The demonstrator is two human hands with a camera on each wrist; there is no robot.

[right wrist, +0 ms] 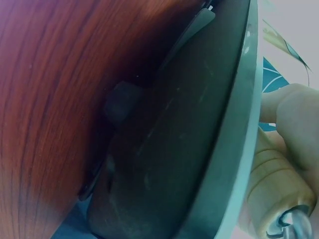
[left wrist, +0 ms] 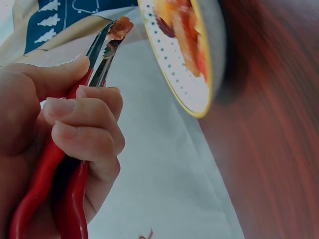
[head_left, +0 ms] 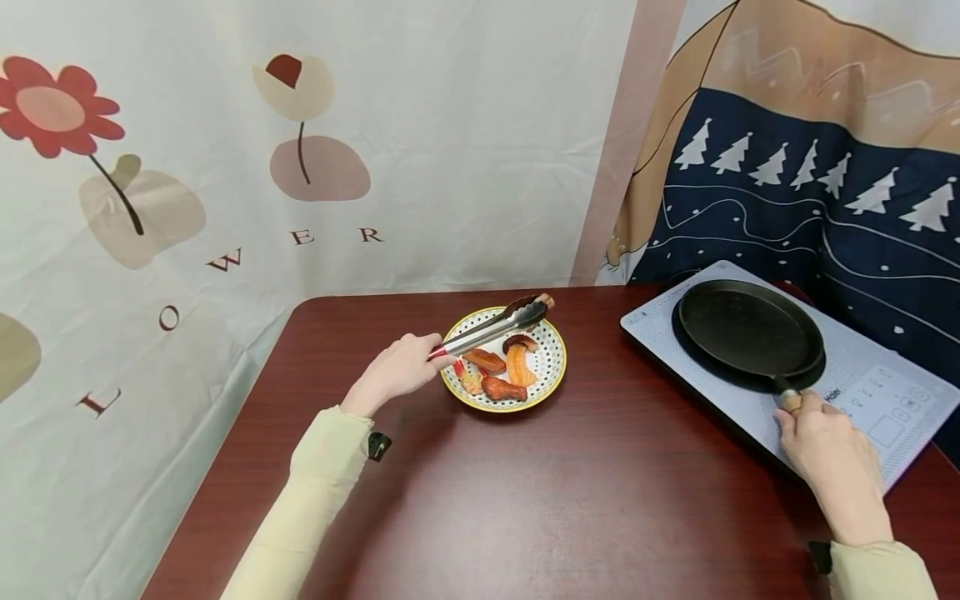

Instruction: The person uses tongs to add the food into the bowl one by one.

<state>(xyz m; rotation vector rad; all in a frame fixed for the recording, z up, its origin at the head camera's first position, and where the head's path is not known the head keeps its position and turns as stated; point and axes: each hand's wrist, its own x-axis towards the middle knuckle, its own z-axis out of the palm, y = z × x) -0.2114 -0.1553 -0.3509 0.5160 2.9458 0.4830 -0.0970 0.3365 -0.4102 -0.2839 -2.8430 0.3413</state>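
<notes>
My left hand [head_left: 397, 371] grips the red handles of metal tongs [head_left: 486, 333], fingers wrapped round them in the left wrist view. Between the tong tips is a small browned food piece [left wrist: 120, 29], held above the far edge of a yellow-rimmed dotted plate [head_left: 553, 357]. On that plate lie a drumstick [head_left: 503, 389], an orange ridged slice [head_left: 519, 367], a brown sausage-like piece [head_left: 484, 361] and other food pieces. To the right, my right hand [head_left: 832, 450] holds the wooden handle [right wrist: 279, 191] of a black frying pan [head_left: 750, 329]. The pan's cooking surface holds nothing.
Beneath the pan is a pale flat induction cooker [head_left: 892, 408] with printed controls, angled on the right of the dark red wooden table [head_left: 570, 492]. A flower-printed cloth [head_left: 465, 167] hangs behind and to the left; a tree-patterned cloth [head_left: 787, 200] hangs behind the cooker.
</notes>
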